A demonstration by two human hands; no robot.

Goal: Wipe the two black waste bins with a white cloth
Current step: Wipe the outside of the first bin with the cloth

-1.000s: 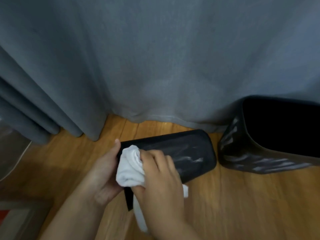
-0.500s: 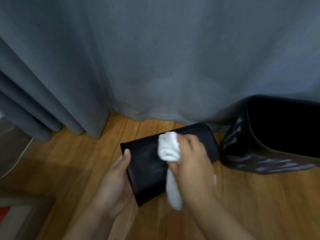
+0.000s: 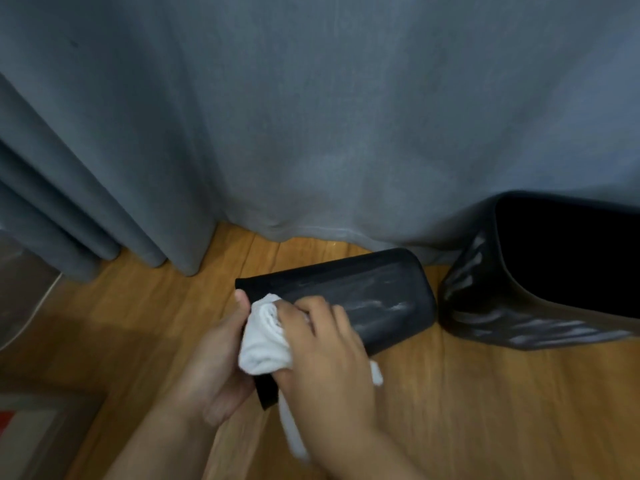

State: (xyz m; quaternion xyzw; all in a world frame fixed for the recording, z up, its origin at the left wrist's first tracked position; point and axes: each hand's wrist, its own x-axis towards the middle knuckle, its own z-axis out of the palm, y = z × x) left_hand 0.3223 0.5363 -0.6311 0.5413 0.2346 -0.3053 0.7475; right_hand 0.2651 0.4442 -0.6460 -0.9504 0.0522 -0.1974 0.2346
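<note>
Near bin (image 3: 363, 299): black, lying on its side on the wooden floor (image 3: 485, 393), long smooth face up, pale smear streaks across that face. White cloth (image 3: 265, 337): bunched into a wad, pressed on the near-left end of this bin, one tail trailing down toward the floor. Second bin (image 3: 540, 289): black, ribbed glossy wall, just beside the first on its right, at the floor's far-right edge; dark opening visible.

The small bin (image 3: 363, 299) looks like black plastic, smooth and dull, with pale dusty streaks on its side. The big bin (image 3: 512, 306) is black plastic too, a bit shiny, with bumpy ridges that catch the light. The cloth (image 3: 265, 337) is soft, fluffy and white. The floor (image 3: 485, 393) is smooth brown wood. The curtain (image 3: 311, 133) is thick, dull grey-blue fabric
</note>
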